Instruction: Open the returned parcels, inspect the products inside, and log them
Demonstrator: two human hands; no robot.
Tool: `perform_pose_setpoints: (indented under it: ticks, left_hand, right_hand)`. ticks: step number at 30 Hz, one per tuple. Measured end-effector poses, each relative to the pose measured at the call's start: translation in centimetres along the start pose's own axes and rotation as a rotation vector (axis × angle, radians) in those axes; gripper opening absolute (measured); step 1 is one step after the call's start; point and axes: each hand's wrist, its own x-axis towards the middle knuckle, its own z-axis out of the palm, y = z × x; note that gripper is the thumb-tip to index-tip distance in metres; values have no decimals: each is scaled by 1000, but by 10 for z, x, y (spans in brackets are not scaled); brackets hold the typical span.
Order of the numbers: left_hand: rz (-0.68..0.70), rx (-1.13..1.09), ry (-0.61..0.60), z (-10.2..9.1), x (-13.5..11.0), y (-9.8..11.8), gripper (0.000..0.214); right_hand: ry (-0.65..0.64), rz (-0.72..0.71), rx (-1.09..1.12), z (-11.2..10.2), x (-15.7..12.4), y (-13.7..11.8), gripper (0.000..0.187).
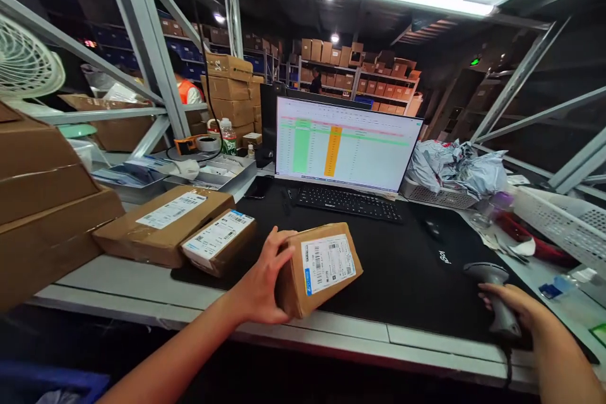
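My left hand (262, 278) grips the edge of a small cardboard parcel (322, 268) with a white barcode shipping label, holding it just above the black desk mat (402, 290). My right hand (514, 309) is wrapped around the handle of a grey handheld barcode scanner (492, 284), whose head points away from me. Two more labelled cardboard parcels (163, 224) (218, 241) lie on the bench to the left of my left hand, the smaller one nearest it.
A computer monitor (343, 142) showing a spreadsheet stands behind a black keyboard (348, 203). Tall cardboard boxes (42, 202) are stacked at the left. A white crate (563, 224) and grey mailers (454, 167) sit at the right. Behind are metal shelves of boxes and a co-worker in an orange vest (187, 89).
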Motion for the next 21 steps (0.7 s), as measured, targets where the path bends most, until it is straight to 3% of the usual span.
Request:
perform_pose_setpoints:
  ticks: [2,4,6,10,12,15,21]
  left_hand:
    - [74,71,-102,2,6,-1,128]
    - [99,95,-196,-1,15,-2,129]
    - [82,85,-266,-7,26,-2,127]
    - [-69,94,-395,-23,52,-1,121]
    - [-164,113,-444,-27,61,0,124]
    - [-197,130,-466,-29,68,4,123]
    - [-167,133,-501,-29,72,13,120]
  right_hand:
    - [-40,-2,46,2,-10,-16,24]
    - [-94,-109,90,13,-39,-38,33]
    - [-249,-296,98,31,-84,-65,43]
    - [-523,-774,-20,77,-174,-118,40]
    - [-621,-865,-61,93,-199,-135,34]
    - [-688,-904,-65,102,-211,-142,31]
    - [-699,-913,-93,98,-207,-128,33]
